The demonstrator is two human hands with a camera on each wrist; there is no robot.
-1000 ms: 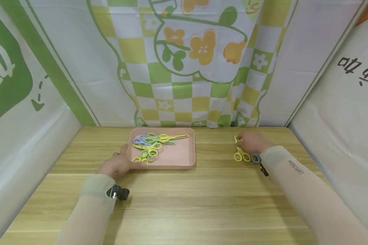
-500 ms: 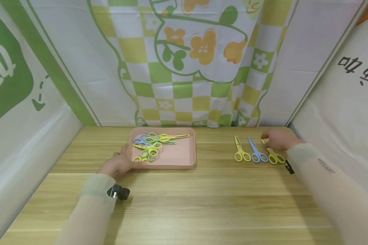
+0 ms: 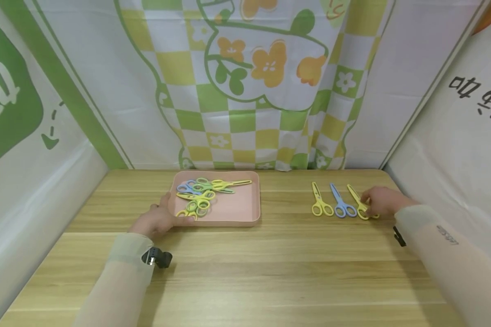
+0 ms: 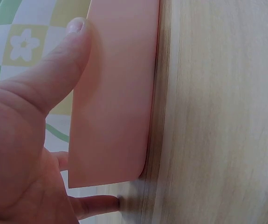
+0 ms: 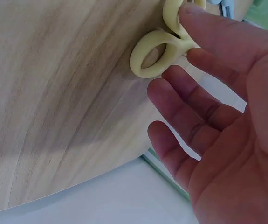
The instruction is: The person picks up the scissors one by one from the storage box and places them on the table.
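Note:
My left hand (image 3: 157,220) rests at the near left corner of a pink tray (image 3: 235,206). Its thumb lies along the front wall, and the other fingers extend by the left side. Several yellow, green and blue scissors (image 3: 205,197) are piled in the tray's left half. At the right, my right hand (image 3: 382,200) pinches the handle of yellow scissors (image 3: 353,194) lying on the table. In the right wrist view the thumb overlaps one yellow ring, the index fingertip is close by the handle (image 5: 138,60), and the other fingers are loosely bent.
Blue scissors (image 3: 338,197) and another yellow pair (image 3: 318,196) lie left of the right hand, blades pointing to the back, in a row with the third pair. A patterned curtain (image 3: 245,127) hangs behind the wooden table (image 3: 262,272). White cloth walls flank both sides.
My right hand has moved right, away from the left yellow pair to the rightmost yellow scissors, then from their blades down to the handle. The left hand and the tray have stayed put.

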